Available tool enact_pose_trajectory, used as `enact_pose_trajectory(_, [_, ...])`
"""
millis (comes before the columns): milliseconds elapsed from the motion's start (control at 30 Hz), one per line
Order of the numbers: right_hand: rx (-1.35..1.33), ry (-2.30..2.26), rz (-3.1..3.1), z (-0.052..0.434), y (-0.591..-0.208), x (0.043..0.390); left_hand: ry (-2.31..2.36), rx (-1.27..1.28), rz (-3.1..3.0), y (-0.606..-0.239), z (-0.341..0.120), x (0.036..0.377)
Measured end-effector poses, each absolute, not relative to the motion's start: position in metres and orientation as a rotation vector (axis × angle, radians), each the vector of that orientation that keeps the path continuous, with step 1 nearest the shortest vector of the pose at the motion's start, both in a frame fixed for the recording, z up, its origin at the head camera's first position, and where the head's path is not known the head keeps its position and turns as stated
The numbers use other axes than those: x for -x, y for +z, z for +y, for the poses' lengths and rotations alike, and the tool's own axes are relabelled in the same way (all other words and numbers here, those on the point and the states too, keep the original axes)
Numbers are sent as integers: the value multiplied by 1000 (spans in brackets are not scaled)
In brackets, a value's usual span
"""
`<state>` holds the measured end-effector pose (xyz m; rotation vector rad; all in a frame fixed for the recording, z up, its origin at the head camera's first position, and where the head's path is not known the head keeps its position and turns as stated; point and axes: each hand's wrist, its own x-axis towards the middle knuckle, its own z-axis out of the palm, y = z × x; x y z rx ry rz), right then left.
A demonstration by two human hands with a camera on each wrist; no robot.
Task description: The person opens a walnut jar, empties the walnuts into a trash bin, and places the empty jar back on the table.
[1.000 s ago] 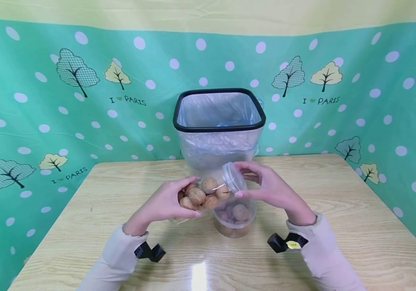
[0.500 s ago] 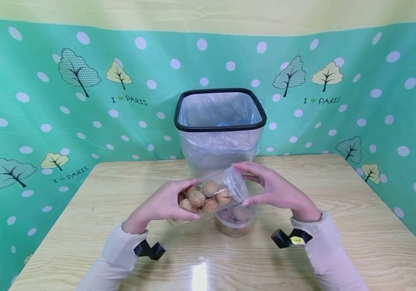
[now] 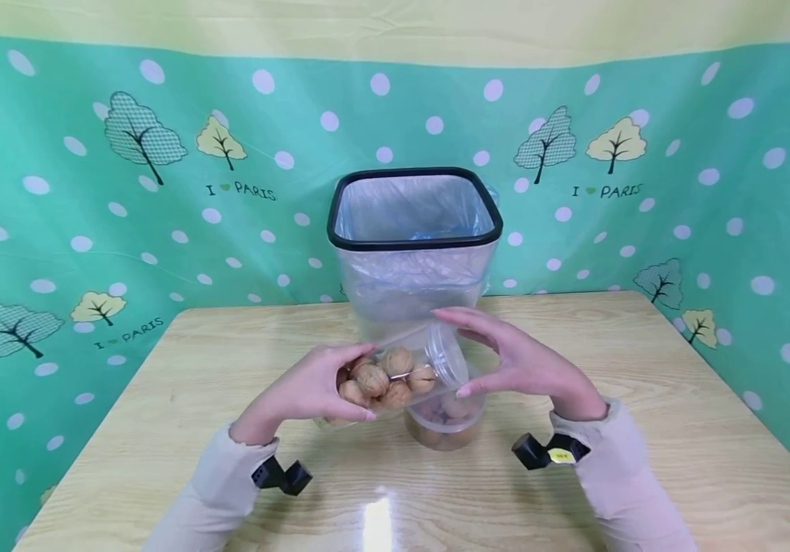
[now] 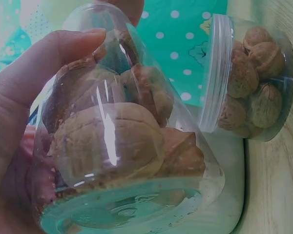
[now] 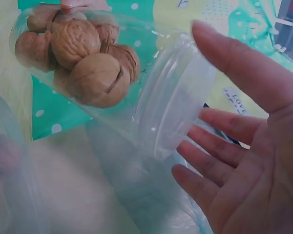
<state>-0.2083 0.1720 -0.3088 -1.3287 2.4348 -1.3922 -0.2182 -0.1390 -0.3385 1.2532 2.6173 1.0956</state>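
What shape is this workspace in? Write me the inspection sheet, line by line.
Surface: wood-grain table, bright reflection on the near side.
Job's things: tilted clear jar with walnuts, lid on; second lidded walnut jar standing on the table.
Clutter: black-rimmed bin with a plastic bag, behind the jars.
Hands: left hand grips the tilted clear jar; right hand spreads around its lid, contact unclear.
Cables: nothing seen.
Surroundings: dotted green backdrop printed with trees.

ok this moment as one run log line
left hand: grips tilted clear plastic walnut jar; right hand: spread around its translucent lid; second clear walnut jar: upright on pale wooden table
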Motion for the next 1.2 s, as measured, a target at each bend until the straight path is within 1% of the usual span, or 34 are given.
enact_pose_trajectory(133, [1316,-1409,2469,168,-309,207,1066,-1238,2644,-340,-139,218])
enact_pose_trajectory(267, [1246,-1459,2510,164,-312,207,1042,-1220,2675,-339,-139,218])
enact_pose_trajectory(667, [886,-1424,2697,155,-317,199,982,-1142,2722,-333,-138,215])
enact_pose_trajectory(833, [766,-1392,2707,154,-317,195,965,-1165,2725,-333,-138,215])
enact_pose_trajectory(1200, [738,-1497,2578,156,-320,195,1005,-1188,2673,-334,-139,216])
